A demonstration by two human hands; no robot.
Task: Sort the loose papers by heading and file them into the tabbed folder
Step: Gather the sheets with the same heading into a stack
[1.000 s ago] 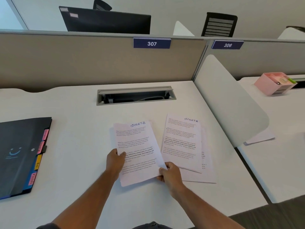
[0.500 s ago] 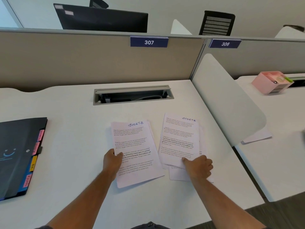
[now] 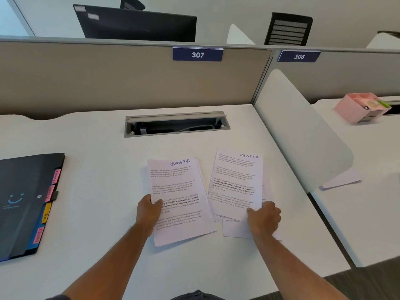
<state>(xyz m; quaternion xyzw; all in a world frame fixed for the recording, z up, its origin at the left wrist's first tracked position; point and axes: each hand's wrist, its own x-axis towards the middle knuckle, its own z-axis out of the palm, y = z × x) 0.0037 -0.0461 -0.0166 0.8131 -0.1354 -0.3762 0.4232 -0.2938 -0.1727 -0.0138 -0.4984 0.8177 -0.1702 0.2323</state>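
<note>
folder (image 3: 23, 204), dark and closed, is lying flat at the far left of the worktop (image 3: 91, 148), its long axis running away from the viewer and its coloured tabs (image 3: 46, 210) pointing right along its right edge. left hand (image 3: 148, 211) is pinching the left edge of the left pile of papers (image 3: 179, 202), thumb on top of the sheet. this pile is lying lengthwise away from the viewer, tilted slightly anticlockwise, its handwritten "sports" heading sitting at the far end. just beside it the right pile (image 3: 236, 182) is also lying lengthwise, leaning slightly the other way, with the same heading at its far end; several sheets are showing unevenly beneath its near edge. right hand (image 3: 265, 218) is gripping the near right corner of this pile, fingers curled, thumb on the top sheet.

the worktop is white, with an open grey cable tray (image 3: 176, 124) set into it beyond the papers. a beige partition (image 3: 108, 79) is standing behind, carrying blue plates numbered 307 (image 3: 197, 54) and 306 (image 3: 299, 56). a white curved divider (image 3: 303, 131) is separating the neighbouring desk, where a pink organiser (image 3: 361, 107) is sitting. a dark monitor (image 3: 136, 23) and a black chair (image 3: 287, 29) are showing beyond the partition.
</note>
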